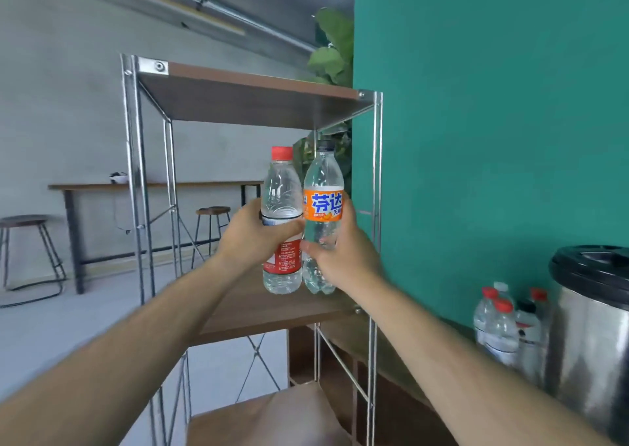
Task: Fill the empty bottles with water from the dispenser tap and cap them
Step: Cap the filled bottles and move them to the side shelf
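Head-camera view: a person is standing at a metal-framed shelf unit [136,180] with wooden boards, both bare arms reaching forward from 6 o'clock toward the centre of the frame. The left hand [252,238] is wrapping its fingers round the middle of a clear bottle with a red cap and red label [282,190], holding it upright. The right hand [343,251] is gripping the lower body of a second clear bottle with a dark cap and an orange label [323,180], also upright. The two bottles are standing side by side and touching, the red-capped one at 9 o'clock of the other. Their bases are sitting at, or just above, the middle shelf board [258,313]; whether they are resting on it cannot be told. Both caps are on, and the fill level is hard to read through the clear plastic.

At 4 o'clock a steel dispenser [592,336] with a black lid is standing on the counter [408,387] against a teal wall [493,105]. Just beside it, at its 9 o'clock, a cluster of capped clear bottles [500,326] is waiting, blurred. Leaves of a green plant [333,47] are showing at 12 o'clock above the top shelf board. At 9 o'clock, well apart, stools [30,251] and a long bar table [153,187] are lining a grey wall
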Tool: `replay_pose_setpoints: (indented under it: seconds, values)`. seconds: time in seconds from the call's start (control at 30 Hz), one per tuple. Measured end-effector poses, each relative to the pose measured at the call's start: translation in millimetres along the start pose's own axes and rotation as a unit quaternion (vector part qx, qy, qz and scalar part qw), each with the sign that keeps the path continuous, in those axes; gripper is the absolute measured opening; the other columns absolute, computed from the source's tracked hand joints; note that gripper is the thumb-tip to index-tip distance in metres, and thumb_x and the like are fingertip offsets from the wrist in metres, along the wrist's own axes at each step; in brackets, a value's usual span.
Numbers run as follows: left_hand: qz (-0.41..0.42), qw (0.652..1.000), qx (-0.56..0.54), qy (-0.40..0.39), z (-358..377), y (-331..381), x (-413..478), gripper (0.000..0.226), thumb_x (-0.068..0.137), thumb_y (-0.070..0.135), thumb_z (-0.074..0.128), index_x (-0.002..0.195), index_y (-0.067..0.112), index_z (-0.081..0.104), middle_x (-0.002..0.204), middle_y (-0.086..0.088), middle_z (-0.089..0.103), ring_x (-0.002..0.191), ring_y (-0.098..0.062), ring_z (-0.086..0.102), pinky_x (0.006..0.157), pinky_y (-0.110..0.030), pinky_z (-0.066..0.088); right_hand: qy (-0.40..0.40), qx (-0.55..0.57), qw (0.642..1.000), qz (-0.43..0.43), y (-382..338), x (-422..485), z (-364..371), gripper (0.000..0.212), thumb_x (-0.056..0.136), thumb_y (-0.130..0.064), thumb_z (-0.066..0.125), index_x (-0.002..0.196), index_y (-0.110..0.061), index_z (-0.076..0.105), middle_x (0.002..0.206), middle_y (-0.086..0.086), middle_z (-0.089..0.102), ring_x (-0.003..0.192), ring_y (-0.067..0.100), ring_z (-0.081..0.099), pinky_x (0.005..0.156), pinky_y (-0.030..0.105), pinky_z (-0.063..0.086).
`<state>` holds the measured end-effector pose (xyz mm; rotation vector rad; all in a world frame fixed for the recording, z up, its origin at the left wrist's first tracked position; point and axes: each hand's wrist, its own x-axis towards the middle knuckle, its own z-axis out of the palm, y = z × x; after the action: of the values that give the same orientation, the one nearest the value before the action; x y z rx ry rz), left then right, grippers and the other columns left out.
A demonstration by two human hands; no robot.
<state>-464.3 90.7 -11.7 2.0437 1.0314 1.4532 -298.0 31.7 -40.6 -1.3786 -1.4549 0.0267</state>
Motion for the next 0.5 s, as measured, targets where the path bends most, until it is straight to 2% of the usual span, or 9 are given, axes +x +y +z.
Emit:
replay_pose_setpoints:
  seconds: [0.1, 0.17, 0.23, 0.33, 0.43, 0.5]
  values:
    - [-0.050, 0.998, 0.023, 0.026, -13, -33, 18, 0.034, 0.077, 0.045, 0.087, 0.103, 0.036, 0.066, 0.091, 0.017, 0.074, 0.085, -0.006, 0.071, 0.074, -0.029, 0.056, -0.032, 0.035, 0.999, 0.004, 8, 25, 49, 0.096, 0.085, -0.038, 0.085, 0.155, -0.041, 0.019, 0.133, -0.009, 0.066, 0.110, 0.023, 0.069, 0.086, 0.037, 0.056]
    - [-0.074, 0.995, 0.029, 0.052, -16, -54, 30, 0.028, 0.077, 0.038, 0.088, 0.092, 0.034, 0.064, 0.080, 0.019, 0.073, 0.083, -0.008, 0.070, 0.068, -0.027, 0.053, -0.050, 0.046, 0.998, 0.013, 16, 44, 79, 0.097, 0.084, -0.036, 0.086, 0.155, -0.039, 0.021, 0.132, -0.008, 0.067, 0.111, 0.024, 0.069, 0.088, 0.038, 0.055]
    - [-0.086, 0.993, 0.042, 0.075, -15, -72, 42, 0.028, 0.076, 0.034, 0.087, 0.078, 0.036, 0.059, 0.068, 0.021, 0.069, 0.075, -0.002, 0.066, 0.063, -0.023, 0.047, -0.073, 0.042, 0.996, 0.029, 24, 64, 106, 0.100, 0.084, -0.037, 0.086, 0.157, -0.038, 0.018, 0.130, -0.007, 0.066, 0.107, 0.025, 0.069, 0.083, 0.036, 0.051]
    - [-0.124, 0.986, 0.062, 0.094, -16, -99, 57, 0.035, 0.076, 0.037, 0.087, 0.084, 0.035, 0.054, 0.081, 0.019, 0.063, 0.075, -0.001, 0.060, 0.068, -0.028, 0.048, -0.115, 0.070, 0.990, 0.047, 36, 86, 145, 0.098, 0.083, -0.037, 0.086, 0.155, -0.035, 0.019, 0.125, -0.006, 0.066, 0.102, 0.023, 0.068, 0.083, 0.039, 0.054]
    - [-0.163, 0.979, 0.054, 0.112, -18, -126, 71, 0.037, 0.076, 0.032, 0.087, 0.086, 0.034, 0.051, 0.086, 0.016, 0.064, 0.078, -0.006, 0.062, 0.071, -0.032, 0.050, -0.129, 0.065, 0.988, 0.047, 44, 103, 180, 0.082, 0.082, -0.035, 0.087, 0.140, -0.033, 0.028, 0.111, -0.009, 0.064, 0.089, 0.017, 0.063, 0.071, 0.035, 0.050]
    - [-0.183, 0.973, 0.048, 0.131, -21, -139, 78, 0.035, 0.077, 0.030, 0.085, 0.091, 0.032, 0.053, 0.088, 0.012, 0.065, 0.080, -0.009, 0.063, 0.073, -0.034, 0.051, -0.137, 0.077, 0.987, 0.046, 46, 114, 199, 0.074, 0.083, -0.030, 0.086, 0.135, -0.028, 0.033, 0.112, -0.005, 0.067, 0.094, 0.020, 0.067, 0.078, 0.040, 0.056]
